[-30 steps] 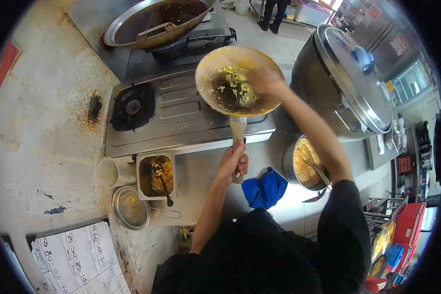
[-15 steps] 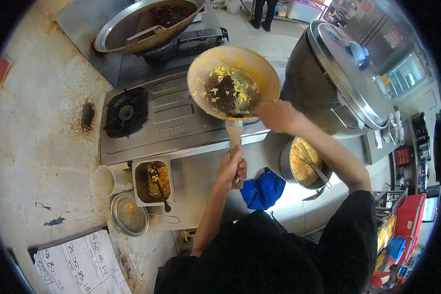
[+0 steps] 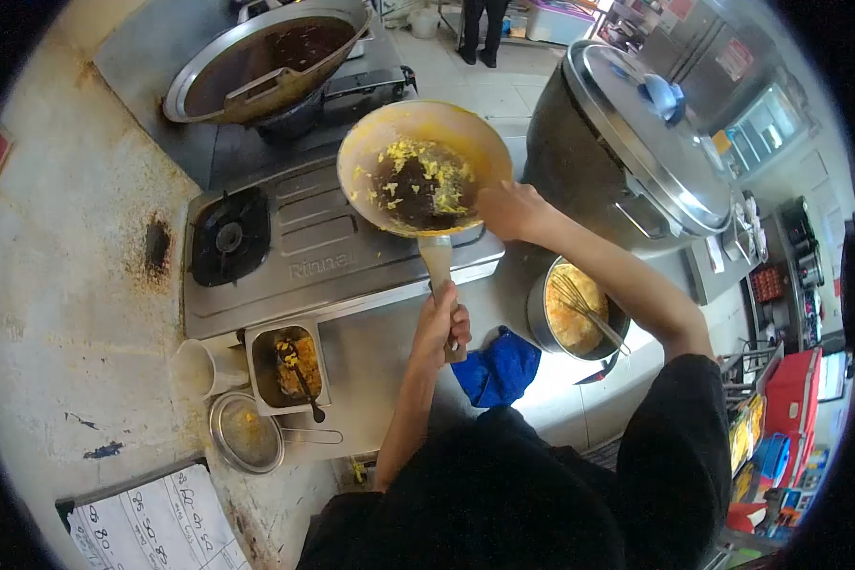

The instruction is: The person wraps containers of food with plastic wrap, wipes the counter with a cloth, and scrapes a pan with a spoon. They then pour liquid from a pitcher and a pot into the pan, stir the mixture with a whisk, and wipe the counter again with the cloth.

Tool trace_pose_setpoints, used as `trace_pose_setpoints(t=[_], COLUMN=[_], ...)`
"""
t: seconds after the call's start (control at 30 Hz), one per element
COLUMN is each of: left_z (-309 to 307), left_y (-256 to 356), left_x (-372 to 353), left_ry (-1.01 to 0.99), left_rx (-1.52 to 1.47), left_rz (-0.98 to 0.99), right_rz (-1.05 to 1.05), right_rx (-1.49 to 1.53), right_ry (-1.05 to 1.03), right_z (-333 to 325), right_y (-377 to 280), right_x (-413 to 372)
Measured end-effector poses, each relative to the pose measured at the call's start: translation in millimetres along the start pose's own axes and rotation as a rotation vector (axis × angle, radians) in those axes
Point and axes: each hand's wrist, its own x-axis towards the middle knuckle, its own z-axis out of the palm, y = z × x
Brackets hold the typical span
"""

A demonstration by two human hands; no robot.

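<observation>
A pan [image 3: 493,157] of yellow scraps [image 3: 442,169] at the stove [image 3: 337,249]

The cook's left hand [image 3: 440,326] has its fingers wrapped round the pan's pale handle [image 3: 436,255]. The pan covers the right side of the stove; I can't tell whether it rests there or is raised. The right hand [image 3: 515,211] is curled at the pan's right rim, and I can't make out what, if anything, its fingers grasp. The yellow scraps lie scattered across the pan's dark middle.

On the worktop [image 3: 370,370], to the right, a metal pot [image 3: 539,325] holds an orange mixture [image 3: 566,331] with a whisk [image 3: 594,316] leaning in it; a crumpled blue cloth [image 3: 500,369] lies just beside, near the left hand. Over to the left I see a square metal container [image 3: 263,380] of orange-brown food with a dark spoon [image 3: 301,378] in it, and beside that a strainer [image 3: 245,445] and a pale jug [image 3: 197,370]. A big lidded cauldron [image 3: 579,147] stands beyond the right arm, and a wide wok [image 3: 294,87] of dark liquid sits past the stove. Across the floor [image 3: 513,95] are a person's dark-clad legs [image 3: 484,30].
</observation>
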Motion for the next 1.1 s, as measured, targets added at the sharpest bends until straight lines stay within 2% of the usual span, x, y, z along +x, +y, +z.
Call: trace_pose_setpoints(t=[0.1,0.13,0.23,0.3,0.37,0.43,0.5,0.63,0.7,0.77,0.8,0.9,1.03,1.1], left_z=[0.9,3.4,9.0,10.0,6.1,4.5,9.5,5.7,4.4,2.6,1.7,-2.4,-4.9,-3.1], left_y=[-5.4,-6.2,-6.7,-8.6,-6.1,-5.4,-3.4,-7.9,-4.6,0.3,-1.7,-8.3,-5.9,-5.8], left_x=[6.7,4.3,1.8,1.7,9.7,8.1,3.9,0.8,4.6,3.7,3.8,3.4,0.4,3.5], left_ry=[-0.045,-0.057,-0.037,-0.005,-0.037,-0.080,-0.034,-0.029,-0.028,-0.040,-0.056,-0.085,-0.068,-0.070], left_rx=[-0.026,-0.019,-0.015,0.002,-0.027,-0.047,-0.012,-0.037,-0.033,-0.048,-0.050,-0.064,-0.034,-0.030], left_rz=[0.004,0.011,0.021,0.035,0.036,0.053,0.041,0.019,0.054,0.022,0.020,0.024,0.022,0.015], right_rz=[-0.010,-0.053,-0.034,0.007,0.018,0.019,0.012,0.135,0.079,-0.042,-0.025,0.046,0.056,-0.183], right_rx=[-0.111,-0.165,-0.158,-0.122,-0.163,-0.146,-0.136,-0.052,-0.108,-0.143,-0.149,-0.085,-0.171,-0.205], right_ry=[0.125,0.041,0.025,0.032,0.101,0.069,0.015,0.052,0.136,0.002,0.062,0.053,0.025,-0.136], right_z=[10.0,3.1,-11.8,1.3,4.0,4.5,-6.2,3.9,9.0,1.7,4.9,13.8,-12.1,-10.9], right_y=[-17.6,-20.9,-25.8,-19.1,-14.8,-16.4,-16.6,-13.9,-3.0,-3.8,-11.1,-1.6,-12.5,-17.9], right_x=[-15.6,-21.6,-30.7,-9.4,-0.8,-10.8,-15.3,19.0,24.8,13.4,3.1,40.7,48.3,29.1])
